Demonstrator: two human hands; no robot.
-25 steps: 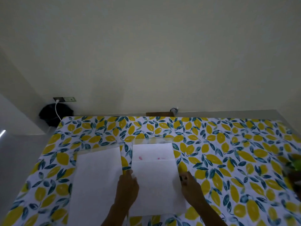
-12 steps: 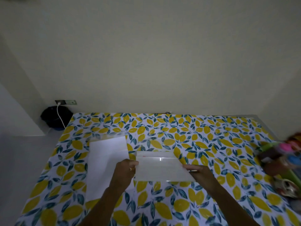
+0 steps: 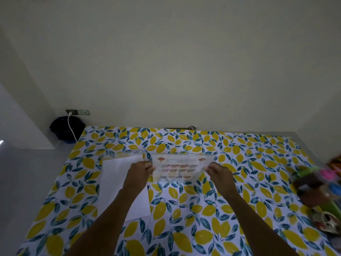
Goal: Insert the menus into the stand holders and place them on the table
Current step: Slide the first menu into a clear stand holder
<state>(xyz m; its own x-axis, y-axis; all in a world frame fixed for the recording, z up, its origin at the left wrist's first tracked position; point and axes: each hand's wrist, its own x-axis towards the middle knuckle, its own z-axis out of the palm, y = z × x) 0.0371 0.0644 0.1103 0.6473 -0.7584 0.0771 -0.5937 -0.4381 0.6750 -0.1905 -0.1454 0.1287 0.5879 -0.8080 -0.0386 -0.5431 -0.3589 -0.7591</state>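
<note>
Tablecloth (image 3: 184,228) of lemons underneath, and a second holder with its blank-side menu (image 3: 121,183) lying flat just left. Up front, the filled stand holder (image 3: 181,168) is held upright, long axis running side to side, between both hands: left hand (image 3: 140,170) pinching its left edge, right hand (image 3: 217,171) its right. Straight down looks like the way to the cloth.

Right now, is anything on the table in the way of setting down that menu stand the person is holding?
Nothing visible is. Both hands, left and right, hold the menu stand over bare tablecloth; the white sheet lies to its left.
</note>
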